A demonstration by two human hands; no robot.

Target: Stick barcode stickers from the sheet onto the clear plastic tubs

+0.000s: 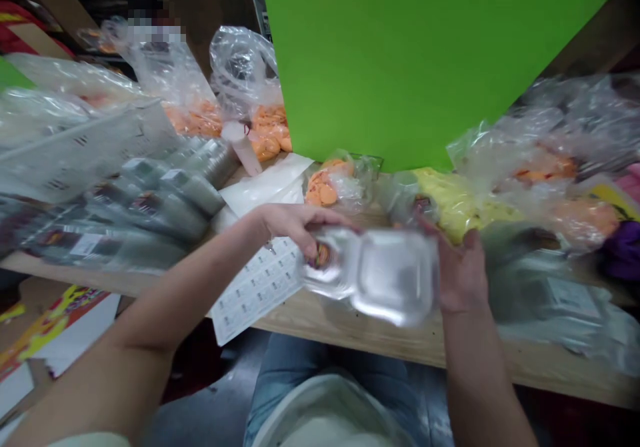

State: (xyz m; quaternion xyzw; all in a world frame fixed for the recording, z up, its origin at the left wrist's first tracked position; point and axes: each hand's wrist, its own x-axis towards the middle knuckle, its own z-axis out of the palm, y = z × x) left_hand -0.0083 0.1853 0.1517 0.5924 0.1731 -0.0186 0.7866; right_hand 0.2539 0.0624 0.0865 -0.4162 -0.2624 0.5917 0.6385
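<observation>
The unfolded clear box (393,274) lies between the two hands, its long axis running from the left fingers across to the right ones and dipping slightly that way. The left hand (295,222) is the nearer, pinching the half with the sticker (324,255), thumb on top. The right hand (464,277) is spread, thumb apart, just beside the other half; blur hides whether its fingers touch. Below the fingers is the wooden table (320,320), with a label sheet (257,290) under the left wrist. Beyond them are orange pieces (323,192), a yellow bag (453,200) and a green board (400,67); packed boxes (175,200) crowd the left.
</observation>
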